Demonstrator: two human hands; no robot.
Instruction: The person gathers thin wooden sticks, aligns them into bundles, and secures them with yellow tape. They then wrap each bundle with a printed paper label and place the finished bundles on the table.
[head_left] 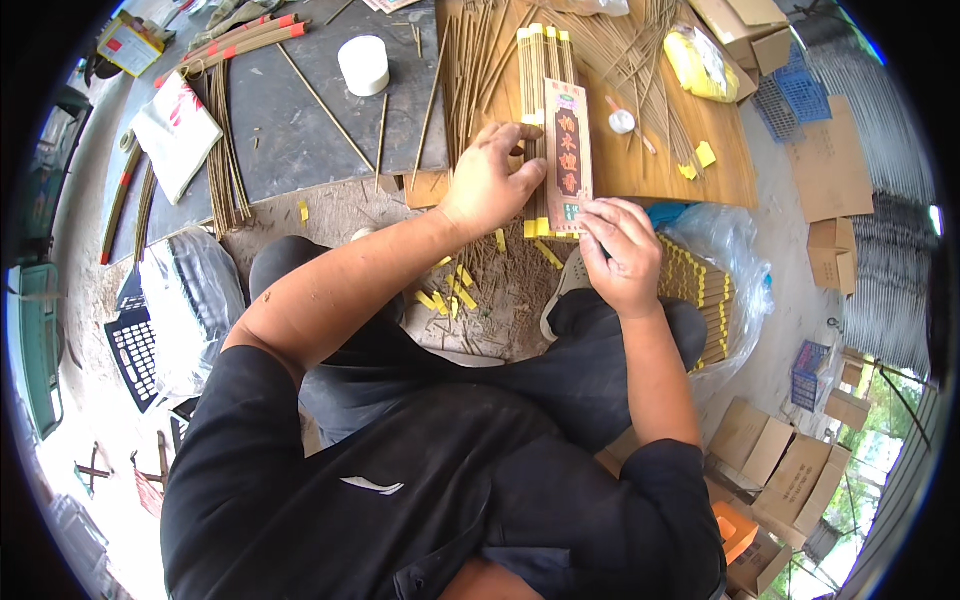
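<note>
A row of incense stick bundles (535,75) with yellow bands lies at the front edge of the wooden table. On top of it is a long brown printed label card (567,160), lengthwise along the sticks. My left hand (490,180) grips the left side of the bundles, thumb and fingers curled against them next to the card. At the card's near right corner, my right hand (622,250) pinches it between thumb and fingers. The undersides of the bundles are hidden.
Loose incense sticks (480,70) lie across the wooden table (610,175). On the dark table (290,130) stands a white round tub (363,66). Beside my right leg, a clear plastic bag (740,260) holds several finished bundles (712,310). Yellow paper strips (455,290) litter the floor.
</note>
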